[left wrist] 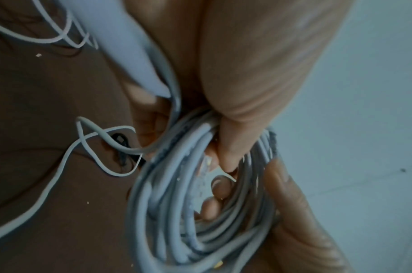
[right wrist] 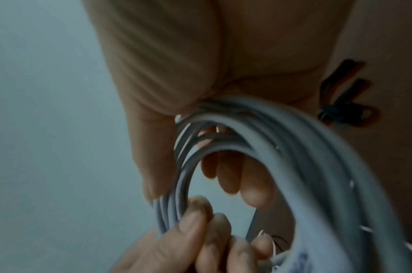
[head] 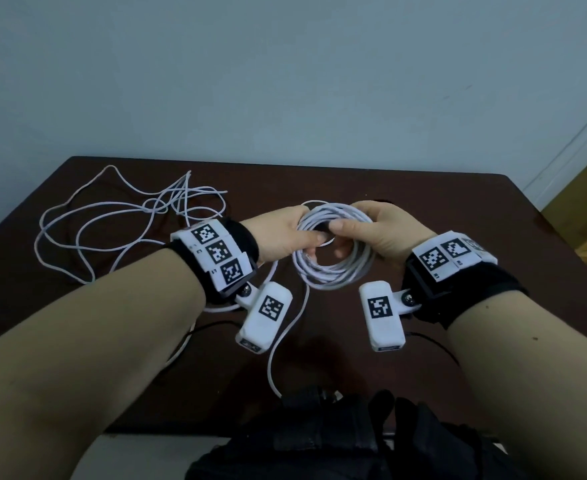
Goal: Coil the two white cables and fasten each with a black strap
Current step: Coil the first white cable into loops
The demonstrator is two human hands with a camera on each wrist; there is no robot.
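My forearms are bare, with no sleeves. Around each wrist I wear a wide black band (head: 458, 299) topped by a white block printed with black-and-white square markers (head: 217, 252). A white, rounded camera pod (head: 266, 315) bearing one marker hangs from each band on a small bracket with a metal screw (head: 408, 299). Dark clothing (head: 337, 445) covers my lap.

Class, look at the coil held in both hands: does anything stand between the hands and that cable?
Nothing visible does. The left hand and right hand both already grip the coiled white cable directly, above the table. The second cable lies loose, off to the left.
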